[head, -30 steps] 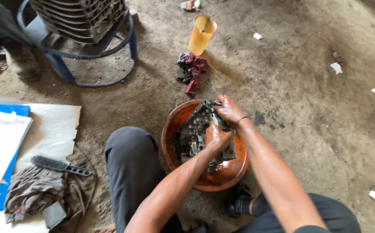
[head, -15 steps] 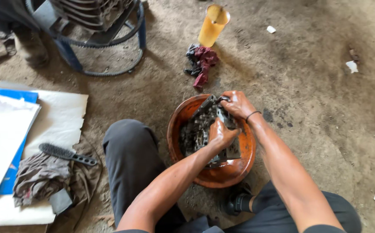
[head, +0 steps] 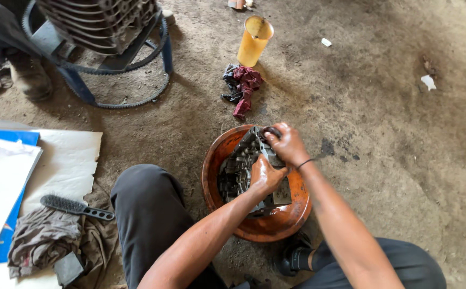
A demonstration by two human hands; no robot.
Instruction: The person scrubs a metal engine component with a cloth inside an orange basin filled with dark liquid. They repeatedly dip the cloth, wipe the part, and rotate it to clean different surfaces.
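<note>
Here, rag (head: 242,88), cup (head: 254,41) and brush (head: 76,206) surround the basin (head: 297,211); left hand (head: 265,175) and right hand (head: 286,143) grip the engine part (head: 238,166) inside.

1 camera only, worn on the person's head, looking steeply down at the dirt floor (head: 383,139) from seated height. It sits close to the work: the orange basin (head: 297,206) lies just below centre, with both forearms entering from the bottom edge and the knees to either side. The top of the frame faces away from the person, reaching a yellow jug (head: 253,42) and a blue stand (head: 83,91). No second view overlaps it.
</note>
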